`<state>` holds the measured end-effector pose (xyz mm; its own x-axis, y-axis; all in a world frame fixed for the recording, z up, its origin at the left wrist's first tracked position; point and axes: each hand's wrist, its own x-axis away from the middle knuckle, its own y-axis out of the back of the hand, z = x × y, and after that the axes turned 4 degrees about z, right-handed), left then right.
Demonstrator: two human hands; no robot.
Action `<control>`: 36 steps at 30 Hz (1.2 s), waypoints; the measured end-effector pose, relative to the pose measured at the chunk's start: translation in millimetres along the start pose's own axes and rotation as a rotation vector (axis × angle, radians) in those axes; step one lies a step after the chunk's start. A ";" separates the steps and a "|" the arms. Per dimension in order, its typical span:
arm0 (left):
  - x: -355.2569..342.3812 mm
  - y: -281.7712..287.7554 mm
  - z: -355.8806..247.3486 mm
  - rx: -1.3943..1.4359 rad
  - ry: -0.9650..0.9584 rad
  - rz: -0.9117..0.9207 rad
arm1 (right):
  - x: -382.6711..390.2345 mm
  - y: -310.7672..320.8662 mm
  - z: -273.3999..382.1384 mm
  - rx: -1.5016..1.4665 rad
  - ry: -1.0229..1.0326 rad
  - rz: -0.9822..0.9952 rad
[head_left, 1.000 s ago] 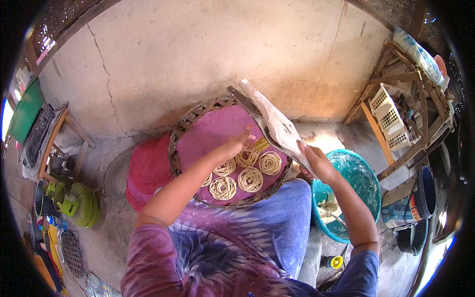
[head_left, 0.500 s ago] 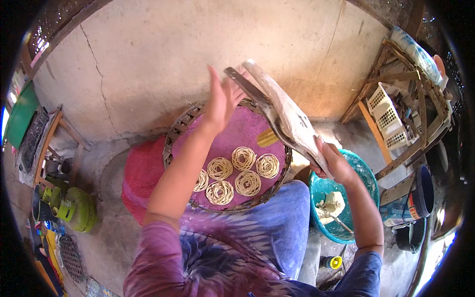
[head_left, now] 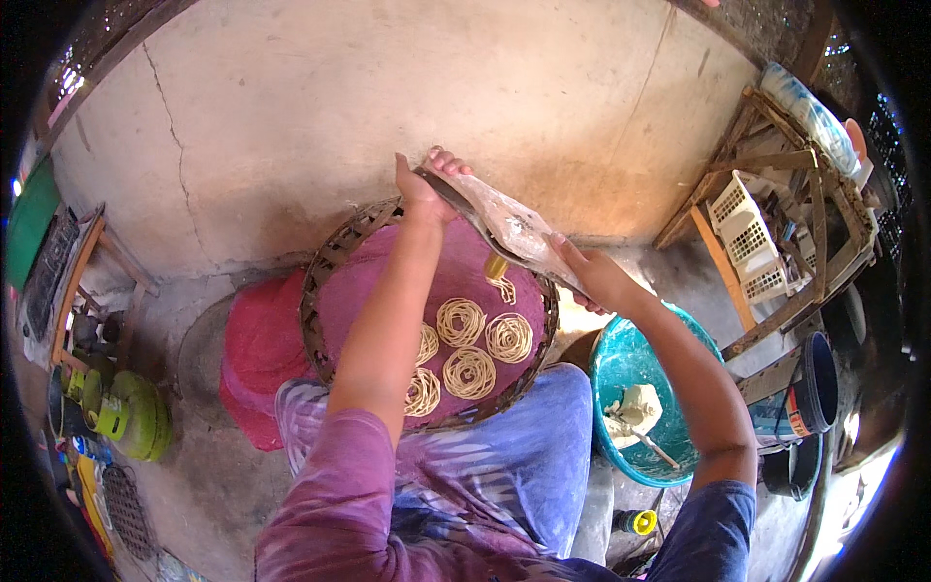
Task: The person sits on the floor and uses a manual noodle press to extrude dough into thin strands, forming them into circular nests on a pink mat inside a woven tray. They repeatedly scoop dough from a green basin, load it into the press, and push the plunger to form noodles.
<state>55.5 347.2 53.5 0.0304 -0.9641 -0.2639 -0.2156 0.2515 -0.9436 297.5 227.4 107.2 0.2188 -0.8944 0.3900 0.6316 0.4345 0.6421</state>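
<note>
My left hand grips the far end of a long wooden noodle press wrapped in clear plastic. My right hand holds the near end of the same press. The press hangs over a round woven tray lined with pink cloth. A strand of pale dough trails from the press down to the cloth. Several coiled noodle spirals lie on the cloth below my left forearm.
A teal bowl with a lump of dough and a stick stands at the right. Behind it is a wooden frame with a white plastic crate. A green gas canister sits at the left; a dark bucket at the right.
My left hand rose from the coils on the cloth to the press's far end. Both hands now hold the press, and a dough strand hangs from it.
</note>
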 end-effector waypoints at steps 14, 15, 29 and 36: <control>7.5 -18.3 -10.6 0.063 0.103 -0.131 | 9.1 -0.5 -4.9 0.001 -0.092 -0.030; 10.0 -16.5 -8.4 0.059 0.104 -0.198 | 11.9 1.1 -8.6 0.001 -0.122 0.002; 45.3 28.0 40.0 -1.636 0.630 0.202 | 12.4 4.0 -67.9 -0.249 -0.006 -0.116; 65.3 35.2 45.0 -1.600 0.879 0.265 | 6.9 -5.6 -74.2 -0.303 0.104 -0.181</control>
<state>93.8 296.9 -5.9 -0.4981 -0.8107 0.3078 -0.7541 0.5802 0.3078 350.7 210.9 57.4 0.1478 -0.9668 0.2083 0.8554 0.2307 0.4638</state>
